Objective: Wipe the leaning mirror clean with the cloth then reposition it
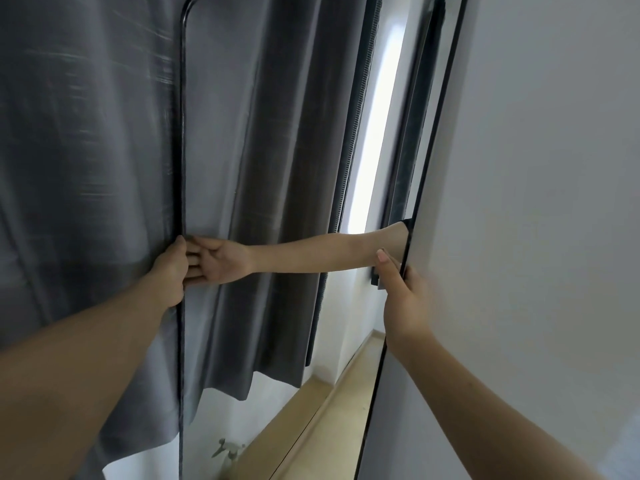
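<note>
Squarely, the mirror (277,150) filled the centre, the left hand (171,271) curled round its edge at nine o'clock, the right hand (407,299) gripping at three; a grey curtain (86,133) crowded ten o'clock, a white wall (536,168) two.

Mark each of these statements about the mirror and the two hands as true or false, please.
1. The left hand grips the left edge of the mirror. True.
2. The right hand hangs free, away from the mirror. False: it grips the mirror's right edge.
3. A grey curtain hangs beside the mirror and is reflected in it. True.
4. The mirror's frame is white. False: it is black.
</note>
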A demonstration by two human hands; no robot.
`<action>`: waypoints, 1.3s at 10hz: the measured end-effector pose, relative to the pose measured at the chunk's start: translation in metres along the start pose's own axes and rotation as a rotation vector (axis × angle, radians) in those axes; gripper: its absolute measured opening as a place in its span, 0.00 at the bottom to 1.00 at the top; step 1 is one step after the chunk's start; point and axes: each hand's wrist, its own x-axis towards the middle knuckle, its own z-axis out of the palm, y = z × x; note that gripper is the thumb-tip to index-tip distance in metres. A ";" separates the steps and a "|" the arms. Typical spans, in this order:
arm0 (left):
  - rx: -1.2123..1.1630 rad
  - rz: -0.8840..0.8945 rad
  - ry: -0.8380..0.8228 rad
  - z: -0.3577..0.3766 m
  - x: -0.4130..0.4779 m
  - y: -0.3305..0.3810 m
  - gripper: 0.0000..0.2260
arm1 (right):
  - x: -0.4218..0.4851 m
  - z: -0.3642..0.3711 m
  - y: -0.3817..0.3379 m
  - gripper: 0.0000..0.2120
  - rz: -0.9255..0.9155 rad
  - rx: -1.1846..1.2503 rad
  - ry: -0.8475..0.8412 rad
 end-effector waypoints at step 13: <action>0.207 -0.017 0.067 -0.005 -0.112 -0.025 0.08 | -0.021 -0.015 0.022 0.16 -0.031 -0.334 0.163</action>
